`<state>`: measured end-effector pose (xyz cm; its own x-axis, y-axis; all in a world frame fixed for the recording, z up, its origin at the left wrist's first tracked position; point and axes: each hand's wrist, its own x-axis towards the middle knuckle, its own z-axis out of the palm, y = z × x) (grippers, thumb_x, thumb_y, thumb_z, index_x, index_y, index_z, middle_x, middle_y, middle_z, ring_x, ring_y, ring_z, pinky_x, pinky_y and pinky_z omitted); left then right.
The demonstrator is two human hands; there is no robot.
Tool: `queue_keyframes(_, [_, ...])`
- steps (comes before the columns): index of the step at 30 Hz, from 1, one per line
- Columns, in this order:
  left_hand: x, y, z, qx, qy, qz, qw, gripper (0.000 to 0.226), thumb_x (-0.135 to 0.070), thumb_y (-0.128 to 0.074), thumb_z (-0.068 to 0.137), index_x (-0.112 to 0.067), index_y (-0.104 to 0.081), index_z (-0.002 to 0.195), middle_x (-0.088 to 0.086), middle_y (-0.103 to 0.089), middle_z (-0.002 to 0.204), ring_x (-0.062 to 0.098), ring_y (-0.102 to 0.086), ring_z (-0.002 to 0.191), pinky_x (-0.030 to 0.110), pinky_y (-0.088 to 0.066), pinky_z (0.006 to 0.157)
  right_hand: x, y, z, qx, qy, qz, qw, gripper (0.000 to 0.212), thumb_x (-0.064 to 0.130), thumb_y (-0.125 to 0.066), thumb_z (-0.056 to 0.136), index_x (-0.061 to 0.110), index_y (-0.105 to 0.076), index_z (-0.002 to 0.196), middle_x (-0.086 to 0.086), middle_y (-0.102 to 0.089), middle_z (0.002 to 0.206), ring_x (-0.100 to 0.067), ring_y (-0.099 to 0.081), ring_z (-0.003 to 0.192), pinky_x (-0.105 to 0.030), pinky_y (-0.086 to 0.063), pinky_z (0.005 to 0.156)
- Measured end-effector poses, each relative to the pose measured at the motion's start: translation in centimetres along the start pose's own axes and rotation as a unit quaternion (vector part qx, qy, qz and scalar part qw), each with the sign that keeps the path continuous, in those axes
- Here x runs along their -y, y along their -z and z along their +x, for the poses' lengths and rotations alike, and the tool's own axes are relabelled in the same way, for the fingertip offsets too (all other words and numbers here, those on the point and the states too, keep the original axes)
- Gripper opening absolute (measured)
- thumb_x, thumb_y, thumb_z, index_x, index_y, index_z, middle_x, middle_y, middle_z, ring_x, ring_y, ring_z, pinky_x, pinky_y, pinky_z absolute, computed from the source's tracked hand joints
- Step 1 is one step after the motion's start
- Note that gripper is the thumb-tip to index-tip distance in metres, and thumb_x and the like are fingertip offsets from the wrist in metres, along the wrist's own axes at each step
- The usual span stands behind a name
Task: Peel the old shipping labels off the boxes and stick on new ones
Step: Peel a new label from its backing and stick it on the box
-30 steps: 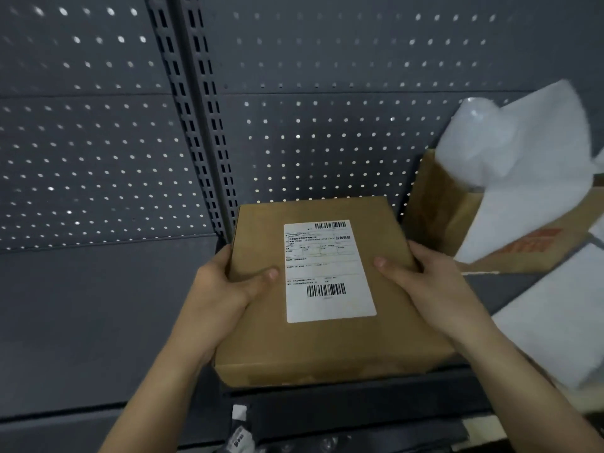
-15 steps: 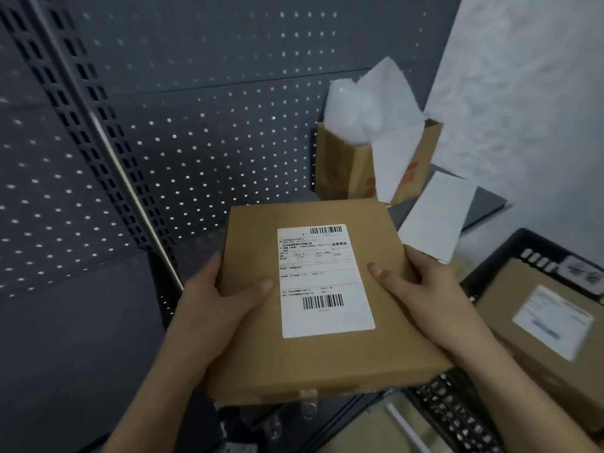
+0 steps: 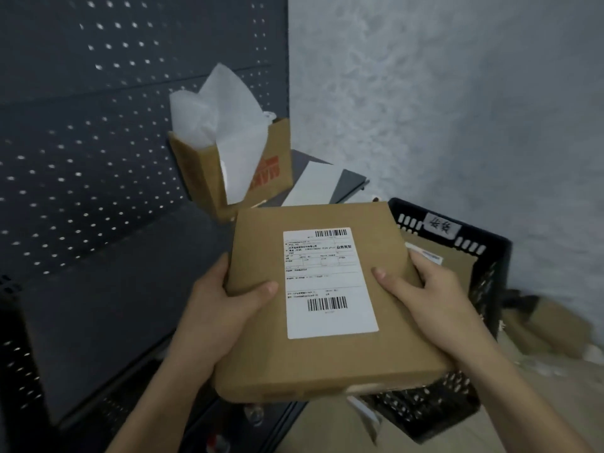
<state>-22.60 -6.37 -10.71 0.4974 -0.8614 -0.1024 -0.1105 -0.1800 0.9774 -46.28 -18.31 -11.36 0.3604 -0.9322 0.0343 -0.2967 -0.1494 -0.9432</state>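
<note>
Swinging right since a moment ago, I have carried the box (image 3: 327, 299) off the shelf (image 3: 108, 308) and out over the near left corner of the black crate (image 3: 483, 253) — the pegboard wall has slid away to my left. The box is in the air now, level and face up, its white shipping label (image 3: 330, 282) flat and whole, no corner lifted. Another labelled box (image 3: 454, 266) lies inside the crate, mostly hidden behind my hand.

As I judge it, the step is setting this one down in the crate. To do it well I should lower it flat, label uppermost, squarely onto the box below rather than catching the crate's rim, and draw my fingers out only once it rests.

My left hand (image 3: 222, 315) clamps the box's left edge, thumb across the top just short of the label, fingers underneath out of sight. My right hand (image 3: 428, 302) clasps the right edge the same way, thumb tip touching the label's right margin. Both grips are closed firm around the cardboard — nothing else is held.
</note>
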Motion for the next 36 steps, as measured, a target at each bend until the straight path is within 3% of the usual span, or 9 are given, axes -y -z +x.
queue_keyframes(4, [-0.9, -5.5, 1.8, 0.054, -0.013, 0.019, 0.998, 0.042, -0.025, -0.076, 0.081, -0.037, -0.061, 0.119, -0.017, -0.073, 0.102, 0.003, -0.070, 0.088, 0.030, -0.055, 0.076, -2.6, 5.0, -0.2, -0.047, -0.024, 0.001, 0.999, 0.022, 0.039, -0.065, 0.089, 0.036, -0.063, 0.111, 0.017, -0.073, 0.091, -0.003, -0.071, 0.075, -0.021, -0.052, 0.061])
queue_keyframes(12, [-1.4, -14.3, 7.3, 0.159, -0.019, 0.046, 0.986, 0.044, -0.029, -0.078, 0.080, -0.038, -0.061, 0.119, -0.015, -0.072, 0.104, 0.008, -0.070, 0.092, 0.041, -0.056, 0.085, -7.4, 11.1, 1.0, -0.150, -0.061, 0.012, 0.987, 0.024, 0.034, -0.067, 0.089, 0.027, -0.064, 0.112, 0.017, -0.073, 0.090, 0.000, -0.069, 0.074, -0.011, -0.046, 0.053])
queue_keyframes(19, [-0.5, -19.2, 14.9, 0.232, -0.023, 0.068, 0.970, 0.044, -0.030, -0.079, 0.079, -0.038, -0.061, 0.119, -0.015, -0.071, 0.107, 0.009, -0.069, 0.097, 0.044, -0.055, 0.088, -11.3, 12.6, 4.7, -0.221, -0.112, -0.016, 0.969, 0.018, 0.041, -0.067, 0.088, 0.030, -0.063, 0.102, 0.017, -0.072, 0.090, -0.004, -0.069, 0.080, -0.026, -0.051, 0.066])
queue_keyframes(22, [-0.1, -21.1, 18.3, 0.264, -0.029, 0.077, 0.961, 0.045, -0.029, -0.078, 0.080, -0.040, -0.059, 0.120, -0.016, -0.071, 0.108, 0.010, -0.069, 0.098, 0.046, -0.055, 0.088, -12.6, 12.5, 6.5, -0.255, -0.134, -0.025, 0.957, 0.024, 0.042, -0.066, 0.088, 0.031, -0.062, 0.109, 0.014, -0.071, 0.097, -0.006, -0.068, 0.086, -0.031, -0.054, 0.072])
queue_keyframes(29, [1.6, -24.7, 23.4, 0.304, -0.022, 0.108, 0.946, 0.048, -0.029, -0.076, 0.083, -0.039, -0.055, 0.125, -0.016, -0.068, 0.112, 0.011, -0.066, 0.102, 0.048, -0.054, 0.089, -16.1, 12.3, 9.2, -0.304, -0.175, -0.049, 0.935, 0.022, 0.034, -0.067, 0.089, 0.028, -0.062, 0.110, 0.017, -0.069, 0.093, 0.002, -0.065, 0.083, -0.016, -0.045, 0.064])
queue_keyframes(34, [3.3, -26.4, 25.1, 0.314, -0.003, 0.138, 0.939, 0.056, -0.031, -0.075, 0.082, -0.037, -0.049, 0.132, -0.013, -0.065, 0.119, 0.013, -0.062, 0.109, 0.051, -0.050, 0.095, -18.2, 12.2, 10.5, -0.288, -0.227, -0.068, 0.928, 0.067, 0.059, -0.063, 0.080, 0.019, -0.050, 0.133, 0.010, -0.064, 0.113, -0.014, -0.061, 0.104, -0.039, -0.053, 0.087])
queue_keyframes(36, [3.7, -26.8, 25.7, 0.315, 0.010, 0.144, 0.938, 0.057, -0.031, -0.075, 0.082, -0.038, -0.049, 0.132, -0.014, -0.065, 0.119, 0.013, -0.062, 0.109, 0.052, -0.050, 0.095, -18.9, 12.2, 11.0, -0.283, -0.241, -0.076, 0.925, 0.055, 0.053, -0.065, 0.084, 0.016, -0.053, 0.123, 0.009, -0.065, 0.106, -0.014, -0.062, 0.099, -0.032, -0.052, 0.078])
